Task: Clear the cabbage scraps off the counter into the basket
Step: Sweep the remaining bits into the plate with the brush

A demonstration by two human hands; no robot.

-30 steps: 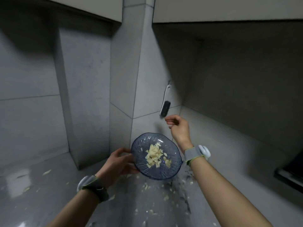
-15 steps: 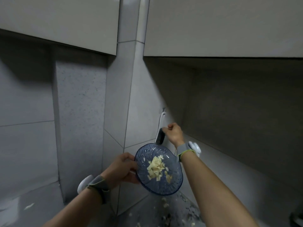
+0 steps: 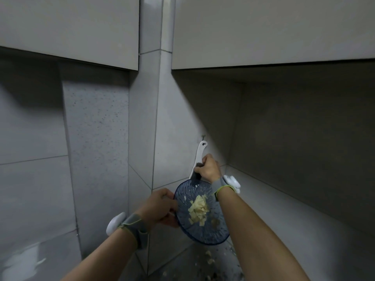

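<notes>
Left hand (image 3: 160,207) grips basket (image 3: 203,235) rim, tilted to keep cabbage scraps (image 3: 198,208) in — right hand (image 3: 207,168), just above basket, wraps the hanging brush (image 3: 200,152), likely for loose scraps (image 3: 210,260) below it.

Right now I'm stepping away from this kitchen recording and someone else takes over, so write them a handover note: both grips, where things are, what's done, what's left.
Left grip holds the blue basket by its left rim, tilted, above the counter corner.
Right grip is curled round the white-handled tool against the wall, under a small hook, just above the basket.
Done: a heap of cabbage scraps lies in the basket.
Left: loose scraps lie on the counter below; gather those into the basket.
</notes>
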